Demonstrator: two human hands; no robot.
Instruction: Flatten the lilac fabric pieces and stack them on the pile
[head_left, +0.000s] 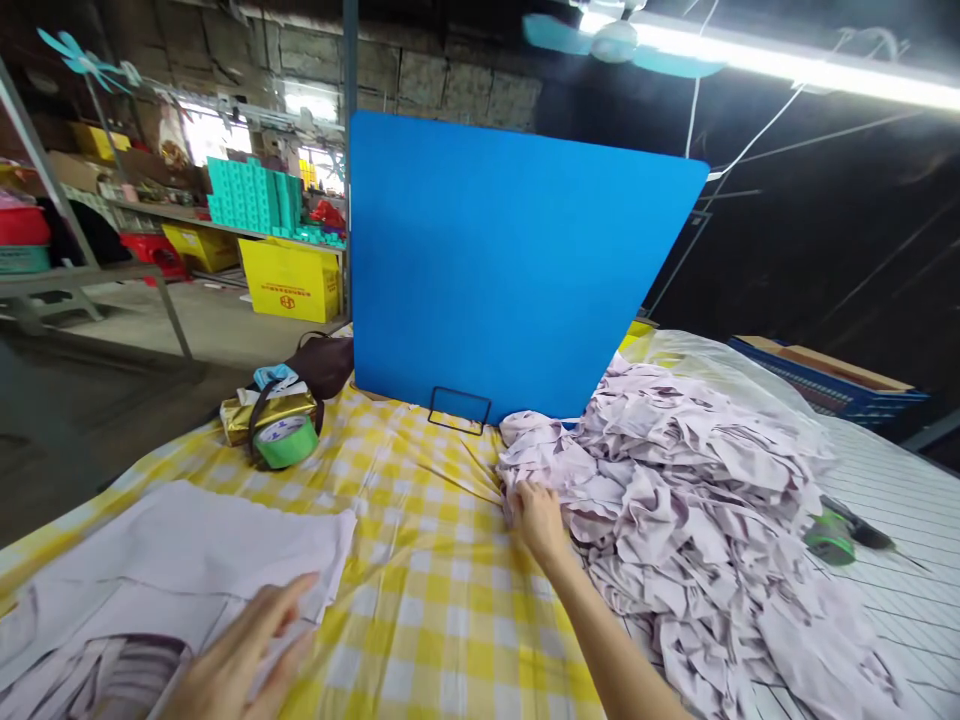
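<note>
At a worktable spread with a yellow-checked cloth (420,590), a worker's right hand (538,515) reaches to the near left edge of a heap of pale fabric pieces (705,545) that fills the right of the frame. Its fingers curl against the material; whether they have pinched a single piece, several or none cannot be told. The left hand (244,650), blurred at lower left, hangs loosely open with nothing in its grasp, over or on a flat-laid pale fabric (202,530); contact is unclear. The heap is tangled, so a pull could drag out extra pieces or send loose ones sliding across the table. A careless sweep of the left hand could crease the flat fabric. At center, a blue board (517,260) stands beside the heap, close enough that a snagged piece might jostle it.
</note>
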